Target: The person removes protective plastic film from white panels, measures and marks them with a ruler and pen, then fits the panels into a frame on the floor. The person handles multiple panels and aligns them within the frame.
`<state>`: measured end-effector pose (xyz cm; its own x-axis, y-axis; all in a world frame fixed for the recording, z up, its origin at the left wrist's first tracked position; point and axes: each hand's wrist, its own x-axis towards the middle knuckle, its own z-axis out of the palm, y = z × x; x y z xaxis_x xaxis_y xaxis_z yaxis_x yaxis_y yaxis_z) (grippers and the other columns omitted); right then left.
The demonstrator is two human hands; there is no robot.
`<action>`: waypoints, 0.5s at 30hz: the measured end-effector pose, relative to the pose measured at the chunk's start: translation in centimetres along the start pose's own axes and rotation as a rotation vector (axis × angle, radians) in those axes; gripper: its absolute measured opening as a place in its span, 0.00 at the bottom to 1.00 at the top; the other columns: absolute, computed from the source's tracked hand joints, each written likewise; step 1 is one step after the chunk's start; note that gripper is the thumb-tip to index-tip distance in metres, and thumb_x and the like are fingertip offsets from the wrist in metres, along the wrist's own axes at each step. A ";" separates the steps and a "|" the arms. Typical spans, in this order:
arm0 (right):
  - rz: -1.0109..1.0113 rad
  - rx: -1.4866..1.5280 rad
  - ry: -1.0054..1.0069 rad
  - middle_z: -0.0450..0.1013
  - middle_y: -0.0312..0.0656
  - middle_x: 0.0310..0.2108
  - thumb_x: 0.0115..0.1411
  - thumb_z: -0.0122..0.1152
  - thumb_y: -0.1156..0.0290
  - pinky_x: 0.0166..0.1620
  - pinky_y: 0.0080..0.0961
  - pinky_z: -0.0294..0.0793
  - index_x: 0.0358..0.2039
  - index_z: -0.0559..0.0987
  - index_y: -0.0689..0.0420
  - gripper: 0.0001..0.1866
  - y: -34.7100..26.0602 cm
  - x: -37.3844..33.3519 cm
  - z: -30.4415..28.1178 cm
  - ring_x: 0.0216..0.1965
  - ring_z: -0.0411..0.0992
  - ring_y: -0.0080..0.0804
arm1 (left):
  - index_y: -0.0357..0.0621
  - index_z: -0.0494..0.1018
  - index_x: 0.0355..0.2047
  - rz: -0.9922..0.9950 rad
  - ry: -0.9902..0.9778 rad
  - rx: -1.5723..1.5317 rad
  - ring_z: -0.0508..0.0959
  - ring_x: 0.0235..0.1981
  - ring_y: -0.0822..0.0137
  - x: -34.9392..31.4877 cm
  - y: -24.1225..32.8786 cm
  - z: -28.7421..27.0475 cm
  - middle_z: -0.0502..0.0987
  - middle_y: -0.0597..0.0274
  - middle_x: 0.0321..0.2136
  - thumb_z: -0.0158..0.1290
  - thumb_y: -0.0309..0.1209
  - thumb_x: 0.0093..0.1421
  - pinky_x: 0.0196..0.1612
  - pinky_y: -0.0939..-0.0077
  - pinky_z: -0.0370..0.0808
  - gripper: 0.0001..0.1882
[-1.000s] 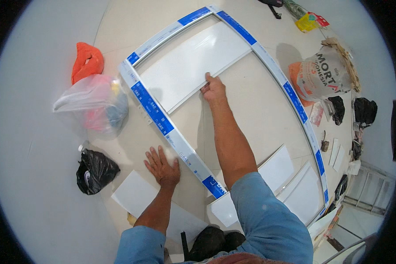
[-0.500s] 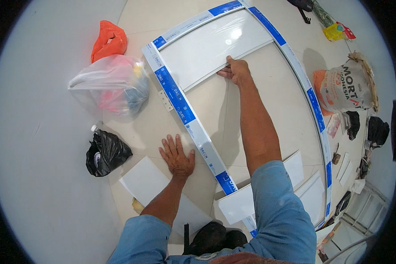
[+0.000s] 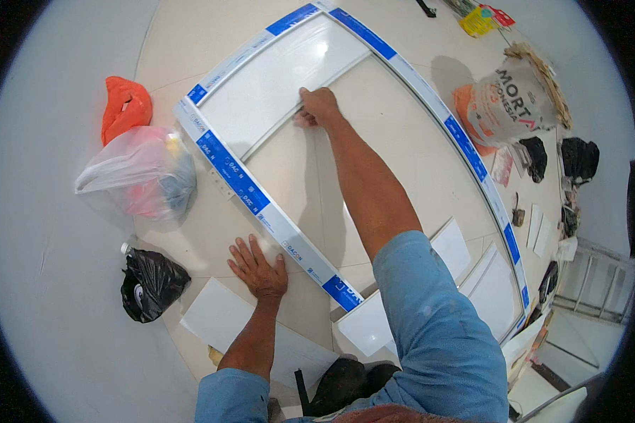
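Observation:
A long door or window frame (image 3: pixel 250 194), wrapped in blue and white film, lies on the tiled floor. A white panel (image 3: pixel 271 88) fills its far end between the two long rails. My right hand (image 3: pixel 319 108) pinches the near edge of that panel, thumb on top and fingers curled at the edge. My left hand (image 3: pixel 261 270) rests flat on the floor, fingers spread, just left of the frame's left rail. Loose white panels (image 3: pixel 365 324) lie across the frame's near end, partly hidden by my right arm.
Left, by the wall, are an orange bag (image 3: pixel 127 106), a clear plastic bag (image 3: pixel 137 173) and a black bag (image 3: pixel 155 282). A white board (image 3: pixel 215 310) lies under my left forearm. Beyond the right rail stands a large printed sack (image 3: pixel 515 102), with black bags and scraps nearby.
The view has shifted, so the frame and bags appear farther left. My right hand still grips the panel's edge, and my left hand stays flat on the floor.

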<state>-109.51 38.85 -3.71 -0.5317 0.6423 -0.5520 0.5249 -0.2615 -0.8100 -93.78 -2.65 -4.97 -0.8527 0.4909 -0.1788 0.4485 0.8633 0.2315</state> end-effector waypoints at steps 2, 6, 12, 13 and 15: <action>0.010 0.053 0.022 0.80 0.60 0.25 0.75 0.50 0.58 0.18 0.40 0.78 0.32 0.75 0.73 0.26 -0.2 -1.0 -0.7 0.16 0.78 0.43 | 0.42 0.47 0.79 0.025 0.009 0.004 0.38 0.80 0.38 0.0 0.0 0.5 0.41 0.38 0.79 0.58 0.44 0.65 0.77 0.34 0.30 0.49; 0.185 0.238 -0.037 0.82 0.64 0.37 0.74 0.52 0.56 0.29 0.37 0.85 0.44 0.75 0.76 0.27 2.9 -2.7 -2.4 0.33 0.85 0.48 | 0.42 0.47 0.79 0.115 0.066 0.018 0.38 0.79 0.37 -0.2 0.4 1.8 0.42 0.38 0.78 0.54 0.47 0.67 0.76 0.33 0.31 0.47; 0.005 0.249 -0.018 0.82 0.49 0.35 0.72 0.57 0.65 0.30 0.30 0.80 0.42 0.77 0.65 0.13 13.0 -25.2 -6.1 0.30 0.81 0.35 | 0.46 0.51 0.78 0.146 0.202 0.122 0.46 0.78 0.35 -0.6 -2.0 3.8 0.48 0.38 0.77 0.49 0.54 0.71 0.76 0.32 0.38 0.43; 0.039 0.229 0.013 0.81 0.47 0.34 0.72 0.58 0.66 0.31 0.29 0.80 0.41 0.77 0.63 0.11 16.0 -30.1 -7.3 0.29 0.80 0.32 | 0.48 0.51 0.78 0.156 0.231 0.138 0.47 0.78 0.34 -0.6 -2.5 4.4 0.49 0.38 0.77 0.48 0.55 0.71 0.75 0.32 0.39 0.43; 0.119 0.061 0.268 0.81 0.50 0.32 0.69 0.61 0.66 0.34 0.34 0.82 0.41 0.78 0.63 0.12 23.5 -39.2 -12.1 0.30 0.81 0.37 | 0.50 0.51 0.79 0.198 0.274 0.132 0.48 0.77 0.35 -1.0 -2.7 4.6 0.50 0.38 0.77 0.45 0.56 0.73 0.75 0.30 0.41 0.41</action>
<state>-68.27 16.24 1.29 -0.2703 0.7697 -0.5783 0.5280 -0.3838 -0.7576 -92.86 -4.92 -9.77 -0.7782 0.6156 0.1243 0.6273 0.7713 0.1076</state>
